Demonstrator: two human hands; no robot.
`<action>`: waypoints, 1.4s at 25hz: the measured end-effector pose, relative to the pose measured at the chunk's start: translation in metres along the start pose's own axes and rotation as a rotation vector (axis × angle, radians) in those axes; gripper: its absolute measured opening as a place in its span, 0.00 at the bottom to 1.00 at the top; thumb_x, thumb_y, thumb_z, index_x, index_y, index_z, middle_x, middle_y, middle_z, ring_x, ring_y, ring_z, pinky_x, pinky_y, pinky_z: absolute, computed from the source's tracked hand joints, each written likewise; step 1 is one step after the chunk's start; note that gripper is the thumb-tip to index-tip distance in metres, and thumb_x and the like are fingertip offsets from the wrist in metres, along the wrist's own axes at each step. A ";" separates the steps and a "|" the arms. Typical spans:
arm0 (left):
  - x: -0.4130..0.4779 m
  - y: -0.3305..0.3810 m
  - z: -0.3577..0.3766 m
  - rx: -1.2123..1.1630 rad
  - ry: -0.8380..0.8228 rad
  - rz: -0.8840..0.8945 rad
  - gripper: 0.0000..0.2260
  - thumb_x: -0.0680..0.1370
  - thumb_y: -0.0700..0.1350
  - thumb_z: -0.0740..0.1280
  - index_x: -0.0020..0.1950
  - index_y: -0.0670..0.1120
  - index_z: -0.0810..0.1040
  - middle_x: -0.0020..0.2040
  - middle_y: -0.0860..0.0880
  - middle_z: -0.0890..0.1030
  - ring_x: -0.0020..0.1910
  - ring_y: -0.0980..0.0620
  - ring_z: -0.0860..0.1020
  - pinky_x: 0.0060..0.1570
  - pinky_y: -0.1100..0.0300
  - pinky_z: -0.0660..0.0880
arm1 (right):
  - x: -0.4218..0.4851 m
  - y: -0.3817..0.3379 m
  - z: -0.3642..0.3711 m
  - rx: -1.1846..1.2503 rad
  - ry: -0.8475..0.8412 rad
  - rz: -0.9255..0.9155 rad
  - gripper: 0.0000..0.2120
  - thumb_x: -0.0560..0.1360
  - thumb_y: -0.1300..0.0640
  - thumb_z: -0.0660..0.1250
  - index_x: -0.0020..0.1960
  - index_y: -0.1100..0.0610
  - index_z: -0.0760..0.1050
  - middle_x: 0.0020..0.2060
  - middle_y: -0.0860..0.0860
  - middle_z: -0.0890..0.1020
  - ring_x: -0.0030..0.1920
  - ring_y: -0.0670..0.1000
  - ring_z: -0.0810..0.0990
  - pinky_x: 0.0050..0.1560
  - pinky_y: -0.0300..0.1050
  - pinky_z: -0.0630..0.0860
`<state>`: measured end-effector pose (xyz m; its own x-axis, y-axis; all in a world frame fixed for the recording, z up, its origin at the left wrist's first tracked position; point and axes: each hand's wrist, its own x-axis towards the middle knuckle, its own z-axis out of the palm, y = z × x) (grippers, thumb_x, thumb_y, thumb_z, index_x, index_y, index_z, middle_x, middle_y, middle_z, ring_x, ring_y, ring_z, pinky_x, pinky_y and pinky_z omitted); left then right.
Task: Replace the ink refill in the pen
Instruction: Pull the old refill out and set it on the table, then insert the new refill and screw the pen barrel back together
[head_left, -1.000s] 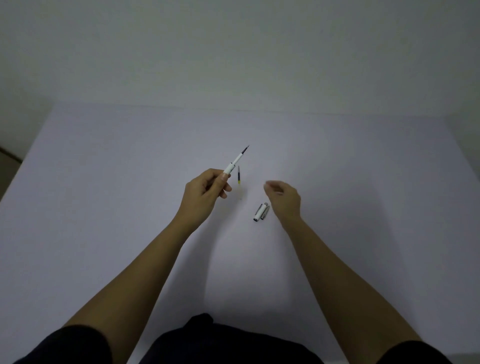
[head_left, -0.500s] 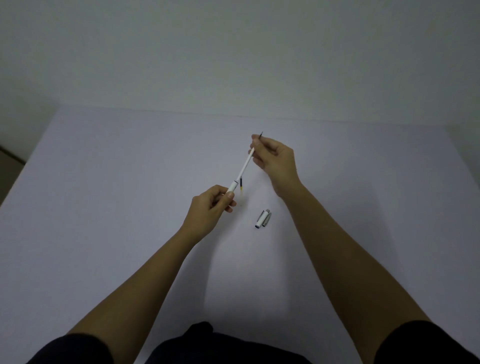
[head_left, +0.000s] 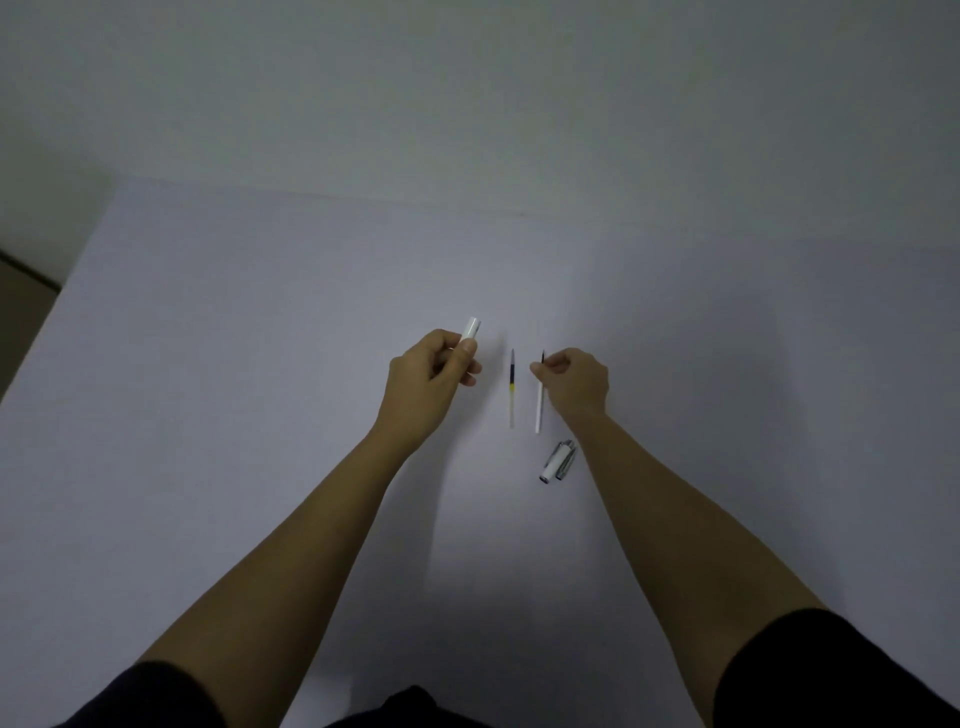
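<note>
Your left hand (head_left: 434, 371) grips the pen barrel (head_left: 471, 329), your right hand (head_left: 574, 382) pinches a white refill (head_left: 539, 410) beside another refill (head_left: 512, 387) on the desk (head_left: 260, 364).

Your left hand (head_left: 431, 371) hides most of the pen barrel (head_left: 471, 328); only its white end shows above your fist. Your right-hand fingers (head_left: 540, 368) cover part of the white refill (head_left: 538, 410) near its dark tip. The pen cap (head_left: 558, 461) is too small to make out. Your upper arms and the bench (head_left: 208, 415) run off the frame
</note>
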<state>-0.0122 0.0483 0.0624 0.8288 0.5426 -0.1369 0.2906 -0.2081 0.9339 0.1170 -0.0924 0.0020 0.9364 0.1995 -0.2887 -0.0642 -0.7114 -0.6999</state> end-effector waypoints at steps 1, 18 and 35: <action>0.002 -0.002 0.000 -0.003 0.000 -0.007 0.08 0.80 0.50 0.61 0.48 0.48 0.76 0.40 0.54 0.83 0.36 0.61 0.81 0.43 0.68 0.78 | 0.001 0.002 0.004 -0.021 -0.001 -0.007 0.12 0.70 0.56 0.72 0.46 0.65 0.79 0.45 0.61 0.84 0.48 0.58 0.81 0.47 0.44 0.74; 0.005 -0.011 0.000 -0.014 0.020 -0.043 0.08 0.80 0.49 0.61 0.50 0.47 0.77 0.40 0.55 0.83 0.37 0.61 0.82 0.47 0.62 0.80 | -0.005 -0.025 0.033 -0.392 -0.079 -0.215 0.08 0.74 0.61 0.67 0.50 0.64 0.75 0.46 0.60 0.82 0.47 0.59 0.81 0.43 0.46 0.75; -0.040 0.007 -0.020 0.217 -0.139 0.037 0.08 0.78 0.49 0.64 0.49 0.48 0.81 0.38 0.53 0.82 0.33 0.67 0.78 0.31 0.77 0.69 | -0.078 -0.058 -0.068 0.802 0.064 -0.071 0.04 0.72 0.58 0.70 0.44 0.50 0.78 0.40 0.50 0.85 0.43 0.49 0.83 0.50 0.46 0.80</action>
<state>-0.0527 0.0412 0.0810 0.8942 0.4171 -0.1624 0.3422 -0.4033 0.8487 0.0712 -0.1128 0.1092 0.9639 0.1702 -0.2049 -0.2090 0.0066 -0.9779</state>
